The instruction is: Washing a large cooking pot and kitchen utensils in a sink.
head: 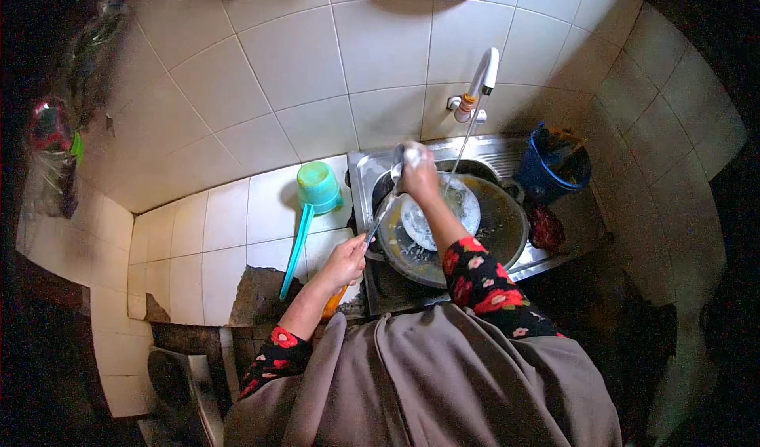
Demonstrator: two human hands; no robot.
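My left hand (346, 262) grips a long-handled metal kitchen utensil (377, 224), probably a ladle, by its shaft. Its orange handle end (333, 303) points back towards my body. At the utensil's far end, my right hand (420, 177) is blurred and presses a white foamy scrubber (413, 153) against the metal head. Below my right forearm, a large dark round pan (515, 239) sits over the sink basin, holding cloudy water. A pale round plate (466, 204) lies in it, partly hidden by my arm. Water runs from the white tap (488, 70) into the pan.
A turquoise long-handled dipper (319, 194) rests upside down on the white tiled counter (222, 221), whose front edge is broken. Right of the pan, a blue bucket (555, 180) and a dark red bundle (545, 227) stand on the steel sink (436, 147). Tiled walls enclose the corner.
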